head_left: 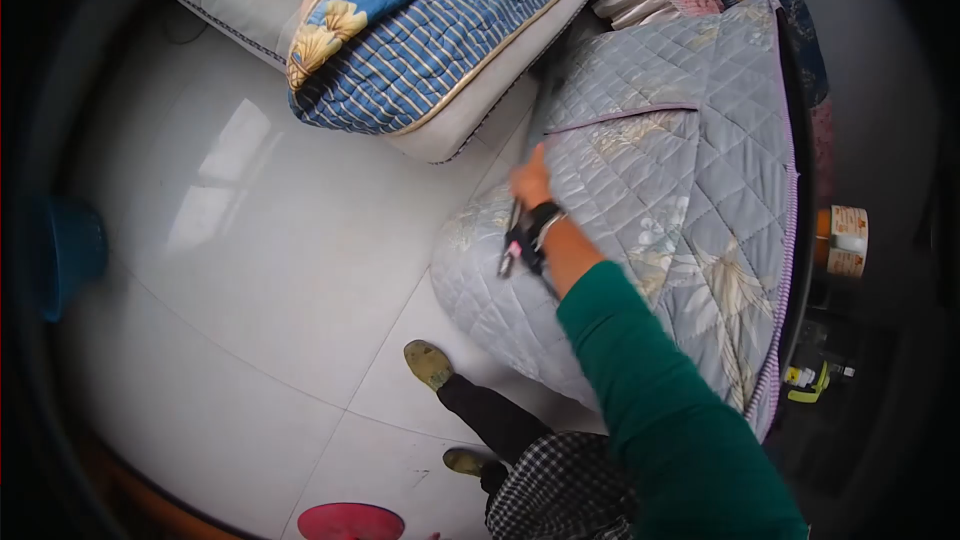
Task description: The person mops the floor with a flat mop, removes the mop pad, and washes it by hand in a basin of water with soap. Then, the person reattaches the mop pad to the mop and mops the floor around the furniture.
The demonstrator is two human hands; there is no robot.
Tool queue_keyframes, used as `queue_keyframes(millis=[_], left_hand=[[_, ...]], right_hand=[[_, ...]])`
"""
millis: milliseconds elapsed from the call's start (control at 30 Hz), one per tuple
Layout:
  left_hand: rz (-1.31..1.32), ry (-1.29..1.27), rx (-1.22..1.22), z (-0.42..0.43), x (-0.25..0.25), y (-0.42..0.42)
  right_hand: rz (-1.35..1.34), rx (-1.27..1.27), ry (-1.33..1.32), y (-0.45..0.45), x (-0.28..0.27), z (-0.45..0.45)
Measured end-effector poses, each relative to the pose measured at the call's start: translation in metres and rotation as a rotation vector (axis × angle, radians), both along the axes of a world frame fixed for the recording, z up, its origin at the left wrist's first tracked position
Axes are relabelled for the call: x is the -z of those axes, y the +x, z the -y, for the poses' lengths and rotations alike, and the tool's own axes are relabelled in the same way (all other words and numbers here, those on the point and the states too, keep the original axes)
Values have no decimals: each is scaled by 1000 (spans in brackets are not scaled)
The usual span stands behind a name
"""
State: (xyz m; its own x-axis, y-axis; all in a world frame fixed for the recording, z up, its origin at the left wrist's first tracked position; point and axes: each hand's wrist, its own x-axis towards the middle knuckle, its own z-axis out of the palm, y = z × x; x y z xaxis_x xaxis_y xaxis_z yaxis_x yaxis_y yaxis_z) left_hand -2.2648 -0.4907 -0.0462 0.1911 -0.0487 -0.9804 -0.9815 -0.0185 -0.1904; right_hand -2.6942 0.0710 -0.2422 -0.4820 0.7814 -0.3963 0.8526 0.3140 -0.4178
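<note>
My right hand (533, 183), in a green sleeve and with a dark band on the wrist, reaches over a grey quilted cover (660, 230) with a pale floral pattern. Its fingers are closed and slightly smeared by motion. A slim dark stick-like object (514, 245) with a pink spot runs from the hand back beside the wrist; its kind is unclear. The hand is near the cover's left edge, below a purple-trimmed fold (625, 117). The cover drapes down to the floor on the left. My left hand does not show.
A cushioned seat with a blue striped quilt (400, 65) stands ahead. A blue bucket (72, 250) is at far left, a red round stool or lid (350, 522) at the bottom. An orange-white container (846, 240) and a green-handled bottle (808, 380) lie right of the cover.
</note>
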Motion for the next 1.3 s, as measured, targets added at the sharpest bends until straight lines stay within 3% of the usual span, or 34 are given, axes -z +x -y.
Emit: queue_keyframes(millis=[67, 100, 167, 200, 233, 300, 333, 367, 433, 467, 533, 567, 633, 833, 967, 1133, 1233, 1300], left_hand=[[-240, -21, -113, -26, 17, -53], [-267, -7, -116, -23, 63, -47], [-601, 15, 82, -50, 24, -134], [-616, 17, 223, -45, 19, -138], [-621, 10, 223, -37, 13, -125], [-896, -216, 1146, -12, -5, -95], [-551, -36, 811, 9, -19, -86], [-618, -84, 881, 34, -3, -41], [-955, 70, 1291, 51, -31, -16], [-950, 63, 1293, 50, -34, -11], [-295, 222, 215, 38, -33, -12], [-288, 213, 209, 33, -38, -13], [-361, 259, -69, 25, -41, -24], [-349, 76, -148, 21, -65, -14], [-427, 89, -108, -6, -29, -119], [-543, 315, -413, -92, 29, -252], [-555, 328, -536, -125, 33, -273], [-541, 280, -585, -141, 33, -235]], right_hand=[[37, 42, 41, 49, 13, 86], [7, 99, -105, 72, 3, 134], [67, 110, -151, 153, 3, 271], [143, 91, -166, 182, -9, 316], [27, 60, -298, 235, 21, 351], [255, 112, -537, 256, -81, 399], [225, 123, -629, 286, -82, 419], [249, 96, -695, 303, -102, 433], [367, 21, -817, 303, -178, 439], [369, 18, -824, 317, -169, 440], [115, -401, -488, 341, -139, 442], [122, -407, -499, 338, -130, 442], [199, 98, -712, 286, -130, 432], [312, -71, -817, 273, -147, 460], [74, -95, -815, 166, -118, 438], [70, -344, -597, -1, -84, 377], [142, -491, -493, -17, -93, 366], [189, -623, -418, 3, -99, 367]])
